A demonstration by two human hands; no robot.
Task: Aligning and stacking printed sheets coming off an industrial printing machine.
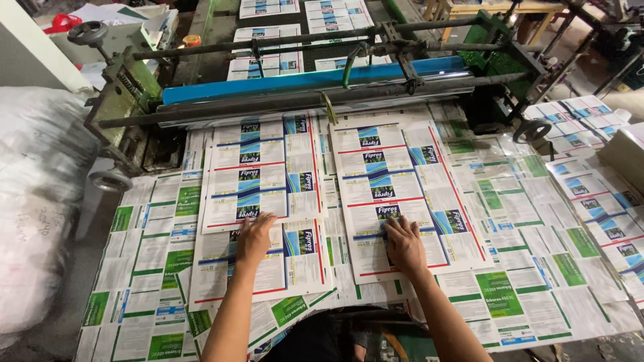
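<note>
Left hand point(255, 236) and right hand point(404, 243) spread flat, pinning two printed sheet stacks point(263, 175) point(402, 194) near blue roller point(315, 80) to steady them

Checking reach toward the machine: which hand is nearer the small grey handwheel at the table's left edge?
Left. The left hand lies flat on the left printed sheet stack, right of the small grey handwheel; the right hand lies farther right.

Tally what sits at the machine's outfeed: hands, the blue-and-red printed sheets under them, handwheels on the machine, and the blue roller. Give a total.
Hands flat on sheets: 2, left hand and right hand
Blue-and-red printed sheets under the hands: 2, left sheet and right sheet
Handwheels: 3, at and
Blue roller: 1
Total: 8
</note>
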